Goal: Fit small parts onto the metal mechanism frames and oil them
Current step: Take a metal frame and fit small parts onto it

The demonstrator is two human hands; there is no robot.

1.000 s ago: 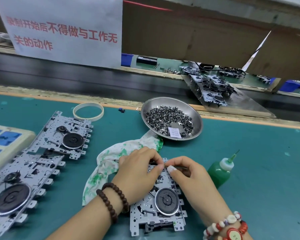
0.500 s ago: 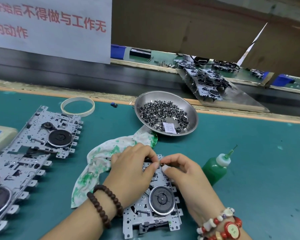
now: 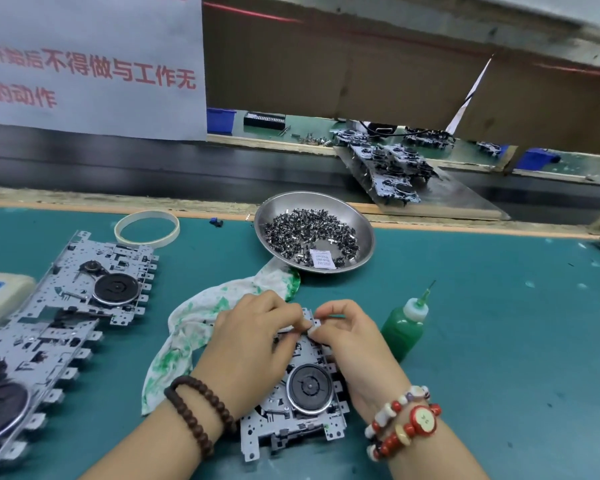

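Under both hands, near the front edge of the teal mat [image 3: 482, 341], lies a metal mechanism frame [image 3: 293, 415]. The left hand [image 3: 253, 344] covers its far left part with fingers curled down, and the right hand [image 3: 349, 336] meets it at the frame's far edge, thumb and forefinger pinched together over something too small to make out. Whether the left fingers grip the frame or only press on it cannot be told. The frame is thin stamped sheet steel, full of punched holes and edge tabs, with a round black flywheel [image 3: 309, 386] showing between the wrists. Just right of the right hand stands a soft green oil bottle [image 3: 403, 325] with a white cap and needle tip. A white cloth [image 3: 187, 327] blotched green lies crumpled left of the hands, reaching toward a shallow steel dish [image 3: 364, 233] heaped with small dark parts [image 3: 305, 233]. Two more frames [image 3: 94, 289] overlap at the left, beside a pale tape ring [image 3: 147, 227]. Compared with a second ago, the hands sit at the same spot on the frame, the fingertips drawn a little closer together.
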